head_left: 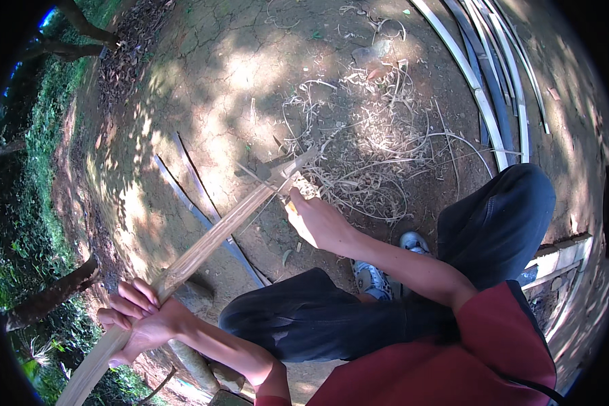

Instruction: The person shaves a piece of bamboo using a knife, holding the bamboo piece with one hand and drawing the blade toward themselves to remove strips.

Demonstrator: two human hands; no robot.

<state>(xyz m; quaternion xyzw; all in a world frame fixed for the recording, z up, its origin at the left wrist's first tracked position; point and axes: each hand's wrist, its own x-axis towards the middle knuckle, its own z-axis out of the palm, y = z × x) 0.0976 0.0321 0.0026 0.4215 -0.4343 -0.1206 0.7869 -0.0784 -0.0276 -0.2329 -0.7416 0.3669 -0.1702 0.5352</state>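
Pale strip: long and narrow [216,235], held aslant above the ground [203,74]; it passes through the left hand and runs forward and right to beside the right hand, most of its visible length lying between the two.
Left hand: wrapped around the pale strip [145,318], toward the ground's plant-lined left edge; a short part extends behind the grip.
Right hand: well apart from the left, closed on a narrow tool [321,223] near the strip's far end; whether its fingers also touch the strip cannot be told.
Narrow tool: thin, crossing the strip [256,177]; its handle is mostly hidden.
Shavings: pale curls [379,145], heaped on the ground beyond the right hand.
Thin slats: dark [183,191], on the ground left of the strip's middle.
Long strips: curved bundle [484,101], toward the ground's far right corner.
Green plants: along the ground's left edge [47,196].
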